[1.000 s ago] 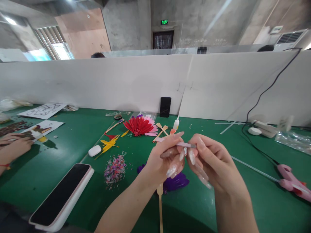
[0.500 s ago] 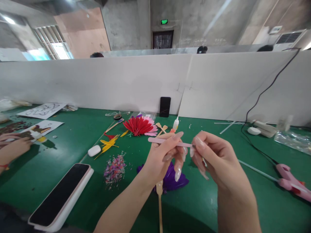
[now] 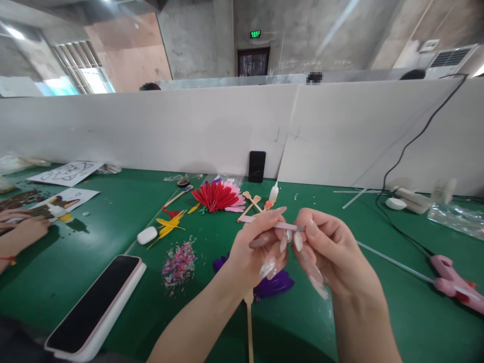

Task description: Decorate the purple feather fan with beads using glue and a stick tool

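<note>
My left hand (image 3: 260,247) is closed around a slim pink tool (image 3: 285,226) with a grey pointed tip, held nearly level above the table. At that tip the thumb and forefinger of my right hand (image 3: 328,252) are pinched together; whatever lies between them is too small to make out. Beneath my hands, purple feathers (image 3: 274,285) are partly covered by my left hand and wrist. A flat wooden stick (image 3: 249,322) runs from them toward the near edge. Just beyond my hands are wooden sticks (image 3: 252,200) and a small white glue bottle (image 3: 274,192) with an orange part.
On the left lie a large phone (image 3: 94,307), a white case (image 3: 146,235), confetti-like bits (image 3: 179,264) and yellow feathers (image 3: 169,225). Red feathers (image 3: 214,196) stand behind. A pink glue gun (image 3: 456,285) rests at right. Another person's hand (image 3: 28,229) works at far left.
My hands have come closer together, and the right fingers now meet the tool's grey tip. The tool has shifted slightly right, and my right fingers point lower.
</note>
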Action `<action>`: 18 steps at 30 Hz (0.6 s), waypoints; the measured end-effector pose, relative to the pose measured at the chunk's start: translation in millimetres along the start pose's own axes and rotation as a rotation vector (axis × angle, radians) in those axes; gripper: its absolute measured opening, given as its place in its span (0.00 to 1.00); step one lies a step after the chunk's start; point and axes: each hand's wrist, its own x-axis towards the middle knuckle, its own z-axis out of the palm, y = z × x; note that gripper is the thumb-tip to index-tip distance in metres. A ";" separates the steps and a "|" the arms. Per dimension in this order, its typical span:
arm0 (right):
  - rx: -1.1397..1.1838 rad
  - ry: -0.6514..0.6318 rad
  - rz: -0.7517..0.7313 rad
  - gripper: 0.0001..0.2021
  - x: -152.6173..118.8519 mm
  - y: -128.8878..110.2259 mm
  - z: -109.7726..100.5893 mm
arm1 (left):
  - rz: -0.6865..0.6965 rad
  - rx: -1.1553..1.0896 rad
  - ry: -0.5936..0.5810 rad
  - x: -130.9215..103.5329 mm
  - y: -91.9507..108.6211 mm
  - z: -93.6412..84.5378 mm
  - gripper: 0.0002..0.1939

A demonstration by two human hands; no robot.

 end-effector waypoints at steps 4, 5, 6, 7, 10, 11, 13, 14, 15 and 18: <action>0.051 0.028 0.058 0.14 -2.0 -2.3 3.0 | -0.009 -0.037 -0.020 -0.1 0.4 0.8 0.15; 0.051 0.028 0.063 0.14 -2.4 -2.8 3.8 | -0.007 -0.048 -0.030 0.0 0.4 0.9 0.14; 0.050 0.027 0.065 0.14 -2.8 -3.1 4.5 | -0.005 -0.058 -0.041 0.1 0.4 0.9 0.14; 0.052 0.026 0.066 0.14 -3.0 -3.3 5.2 | -0.004 -0.066 -0.053 0.3 0.4 0.7 0.14; 0.070 0.025 0.066 0.13 -2.8 -2.2 6.1 | -0.004 -0.073 -0.090 0.7 0.5 -0.3 0.15; 0.076 0.020 0.062 0.13 -2.5 -1.4 6.0 | -0.004 -0.071 -0.103 0.7 0.6 -0.6 0.15; 0.090 -0.006 0.038 0.12 -1.8 0.5 5.4 | -0.003 -0.063 -0.116 0.8 1.0 -1.0 0.15; 0.101 -0.024 0.022 0.12 -1.5 1.3 5.1 | 0.001 -0.062 -0.116 0.8 1.2 -1.1 0.15; 0.116 -0.046 0.005 0.11 -1.3 1.9 4.8 | 0.005 -0.062 -0.115 0.8 1.3 -1.1 0.15; 0.151 -0.064 0.016 0.10 -1.7 1.5 4.9 | -0.005 -0.067 -0.108 0.7 1.8 -0.9 0.14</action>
